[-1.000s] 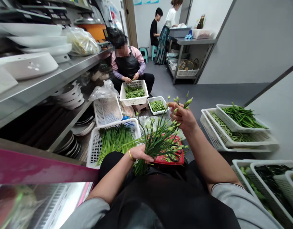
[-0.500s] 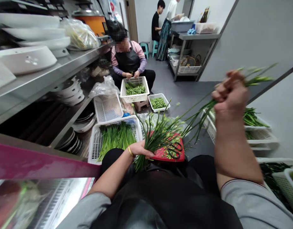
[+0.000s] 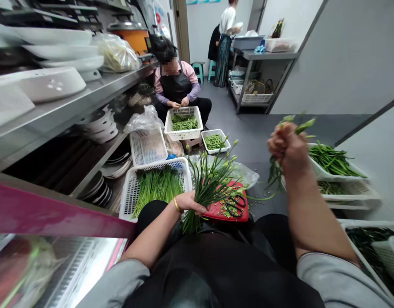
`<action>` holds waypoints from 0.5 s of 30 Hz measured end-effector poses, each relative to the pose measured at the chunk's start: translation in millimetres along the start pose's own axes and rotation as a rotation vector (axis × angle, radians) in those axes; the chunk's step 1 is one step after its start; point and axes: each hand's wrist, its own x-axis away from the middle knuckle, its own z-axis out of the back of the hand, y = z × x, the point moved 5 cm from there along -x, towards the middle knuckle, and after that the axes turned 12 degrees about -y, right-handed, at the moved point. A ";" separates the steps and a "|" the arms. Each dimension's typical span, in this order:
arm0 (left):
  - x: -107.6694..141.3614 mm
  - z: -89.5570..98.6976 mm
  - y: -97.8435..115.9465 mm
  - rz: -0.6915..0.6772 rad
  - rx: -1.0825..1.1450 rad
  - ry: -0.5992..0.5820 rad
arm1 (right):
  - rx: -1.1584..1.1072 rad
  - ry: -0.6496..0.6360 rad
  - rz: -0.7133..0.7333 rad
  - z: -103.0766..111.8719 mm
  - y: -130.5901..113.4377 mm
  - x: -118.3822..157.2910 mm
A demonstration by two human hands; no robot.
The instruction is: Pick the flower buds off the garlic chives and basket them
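Note:
My left hand (image 3: 192, 202) is closed round a bunch of green flower stems (image 3: 210, 184), buds pointing up and to the right. Raised at the right, my right hand (image 3: 288, 147) is closed on a smaller bundle of stems (image 3: 275, 171), with buds showing above the fist and stems hanging below. Beneath the left bunch lies a red tray (image 3: 243, 214) with cut green bits and black-handled scissors (image 3: 234, 206) on it. Left of the bunch, a white basket (image 3: 126, 196) holds long green stems (image 3: 158, 186).
A person (image 3: 177, 81) sits ahead, hands at a white basket of green pods (image 3: 184, 134). A smaller basket (image 3: 215, 149) stands beside it. Stacked baskets (image 3: 347, 196) are at the right; a metal shelf (image 3: 113, 83) with dishes runs along the left. Another person (image 3: 227, 25) stands farther back.
My right hand has moved left and a little down, and its stems have come away from the left bunch and now hang down. My left hand has hardly moved.

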 end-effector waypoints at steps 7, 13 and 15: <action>0.8 -4.8 -1.8 0.027 0.023 -0.014 | 0.046 -0.222 -0.325 -74.7 60.1 22.5; 1.0 -2.4 3.5 0.021 0.025 0.001 | 0.071 0.132 0.004 -43.1 7.0 7.6; 2.5 -1.6 3.2 0.029 0.026 -0.003 | 0.062 0.288 0.176 -1.3 -28.3 -0.1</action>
